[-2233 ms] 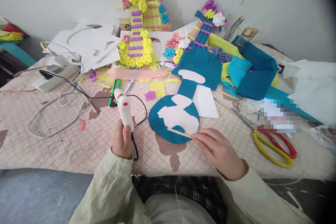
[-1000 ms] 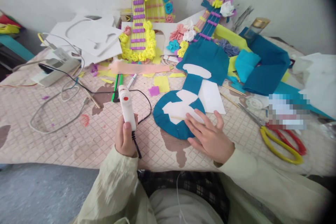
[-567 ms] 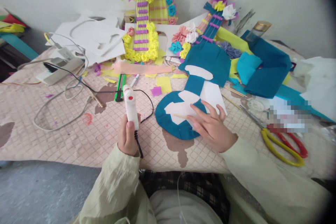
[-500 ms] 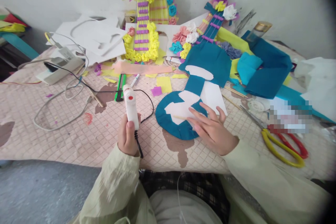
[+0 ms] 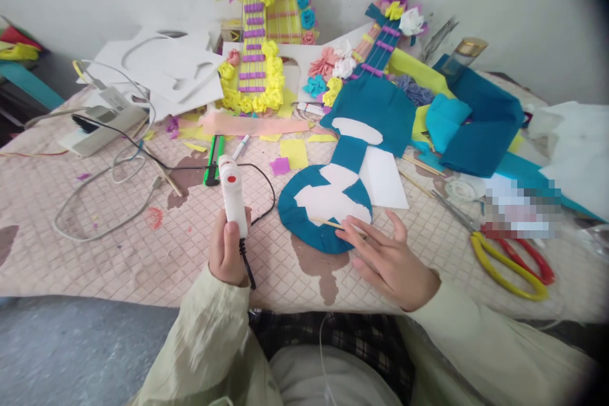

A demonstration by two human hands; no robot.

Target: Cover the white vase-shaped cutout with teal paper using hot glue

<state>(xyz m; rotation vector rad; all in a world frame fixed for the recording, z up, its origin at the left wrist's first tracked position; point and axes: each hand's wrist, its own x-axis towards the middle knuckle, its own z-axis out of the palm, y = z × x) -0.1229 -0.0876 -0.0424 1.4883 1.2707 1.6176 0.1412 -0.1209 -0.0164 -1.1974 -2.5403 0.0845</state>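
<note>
Head view: your left hand (image 5: 229, 250), lower left of centre, is wrapped around the white corded tool (image 5: 234, 198). Your right hand (image 5: 392, 263), right of centre, is half open, fingertips at the thin stick (image 5: 326, 222) over the teal-and-white piece (image 5: 328, 203), mid-frame; pinched or merely touched, cannot tell. Step, as judged: positioning the stick. Next move calls for steady fingers.

Smooth plastic tool (image 5: 234, 200), matt wooden stick (image 5: 327, 223)
</note>
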